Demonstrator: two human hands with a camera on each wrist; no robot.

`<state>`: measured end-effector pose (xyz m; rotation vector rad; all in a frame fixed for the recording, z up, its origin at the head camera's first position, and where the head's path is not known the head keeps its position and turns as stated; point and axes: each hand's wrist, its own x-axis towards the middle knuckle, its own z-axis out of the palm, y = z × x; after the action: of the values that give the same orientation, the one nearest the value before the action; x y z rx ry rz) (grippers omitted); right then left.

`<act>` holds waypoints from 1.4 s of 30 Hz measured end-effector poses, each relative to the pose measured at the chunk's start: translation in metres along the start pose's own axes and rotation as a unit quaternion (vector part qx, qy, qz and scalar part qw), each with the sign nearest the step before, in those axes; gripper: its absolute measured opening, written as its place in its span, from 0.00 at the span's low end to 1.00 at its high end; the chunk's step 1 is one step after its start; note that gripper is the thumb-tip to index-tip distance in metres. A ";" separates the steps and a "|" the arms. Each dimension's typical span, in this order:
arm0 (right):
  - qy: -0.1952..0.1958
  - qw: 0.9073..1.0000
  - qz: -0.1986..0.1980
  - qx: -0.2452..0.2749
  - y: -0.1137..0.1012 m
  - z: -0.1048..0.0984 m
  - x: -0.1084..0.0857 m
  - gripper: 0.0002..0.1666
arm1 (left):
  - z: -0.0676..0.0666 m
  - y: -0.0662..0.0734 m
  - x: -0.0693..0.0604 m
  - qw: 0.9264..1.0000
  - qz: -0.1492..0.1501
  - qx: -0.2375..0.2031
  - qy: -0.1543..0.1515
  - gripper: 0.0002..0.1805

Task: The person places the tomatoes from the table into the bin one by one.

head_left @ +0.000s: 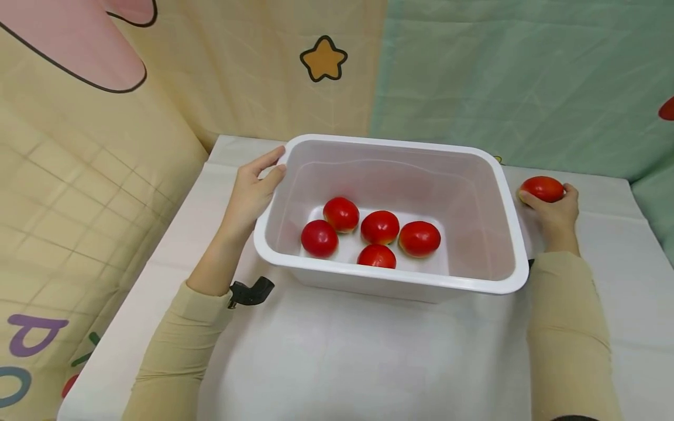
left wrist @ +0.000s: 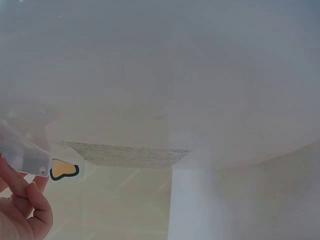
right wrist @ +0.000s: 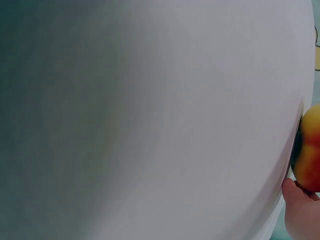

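A white plastic bin (head_left: 379, 280) stands on the table with several glossy red fruits (head_left: 380, 227) on its floor, mostly toward its left half. At the bin's upper left rim, my left hand (head_left: 253, 190) grips the edge between thumb and fingers; the left wrist view shows this hand (left wrist: 22, 210) at the low left, by a translucent bin corner. To the right of the bin, my right hand (head_left: 560, 216) holds a red-and-yellow fruit (head_left: 542, 188) low over the table. In the right wrist view that fruit (right wrist: 310, 150) shows yellow patches and a groove, partly cut off.
A white cloth (head_left: 368, 351) covers the table. Behind it hangs a beige and green curtain (head_left: 447, 76) with a star print. A printed beige curtain (head_left: 79, 204) borders the left side. Black wrist mounts (head_left: 253, 291) stick out beside the sleeves.
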<state>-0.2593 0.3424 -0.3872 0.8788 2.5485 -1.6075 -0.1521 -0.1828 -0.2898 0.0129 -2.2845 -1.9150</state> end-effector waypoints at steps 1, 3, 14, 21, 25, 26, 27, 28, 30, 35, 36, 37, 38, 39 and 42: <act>0.001 1.000 0.003 0.005 0.000 0.001 0.000 0.68 | 0.000 0.000 0.000 1.000 0.000 -0.001 0.001 0.24; 0.004 1.000 0.010 0.017 -0.001 0.002 0.000 0.67 | 0.000 0.000 0.000 1.000 0.000 -0.003 -0.001 0.24; 0.005 0.999 0.027 0.038 -0.003 0.002 0.003 0.68 | 0.001 -0.002 0.001 1.000 -0.001 -0.002 0.005 0.24; -0.002 1.000 -0.005 -0.011 -0.013 0.000 -0.002 0.66 | 0.000 -0.001 0.001 1.000 0.000 -0.003 0.003 0.24; -0.006 0.999 -0.023 -0.026 -0.020 0.001 -0.002 0.64 | 0.000 -0.002 0.001 1.000 -0.001 -0.007 0.001 0.24; -0.008 0.999 -0.026 -0.027 -0.021 0.001 -0.002 0.64 | 0.000 -0.002 0.001 1.000 -0.001 -0.008 0.001 0.24; -0.009 0.999 -0.030 -0.029 -0.023 0.001 -0.002 0.63 | 0.000 -0.003 0.001 1.000 -0.002 -0.008 0.001 0.24; -0.010 0.999 -0.033 -0.028 -0.024 0.001 -0.003 0.63 | 0.000 -0.003 0.001 1.000 -0.002 -0.010 0.001 0.24; -0.012 0.999 -0.039 -0.023 -0.028 0.001 -0.003 0.61 | 0.000 -0.003 0.001 1.000 -0.002 -0.009 0.001 0.24; -0.014 0.999 -0.053 0.002 -0.035 0.001 -0.008 0.59 | 0.001 -0.003 0.001 1.000 -0.002 -0.005 -0.003 0.24; -0.013 0.998 -0.054 0.008 -0.036 0.001 -0.009 0.59 | 0.001 -0.003 0.001 1.000 -0.001 -0.004 -0.004 0.24; -0.014 0.998 -0.056 0.013 -0.038 0.000 -0.010 0.59 | 0.001 -0.003 0.001 1.000 -0.001 -0.004 -0.005 0.24; -0.015 0.998 -0.058 0.015 -0.040 -0.001 -0.011 0.59 | 0.001 -0.003 0.001 1.000 -0.002 -0.004 -0.004 0.24; -0.017 0.998 -0.060 0.017 -0.042 -0.001 -0.012 0.59 | 0.001 -0.003 0.001 1.000 -0.002 -0.002 -0.003 0.24; -0.023 0.997 -0.069 0.014 -0.050 -0.001 -0.016 0.59 | 0.000 -0.003 0.000 1.000 -0.002 0.002 0.000 0.24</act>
<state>-0.2683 0.3203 -0.3401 0.6732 2.6137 -1.6816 -0.1529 -0.1831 -0.2927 0.0183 -2.2886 -1.9126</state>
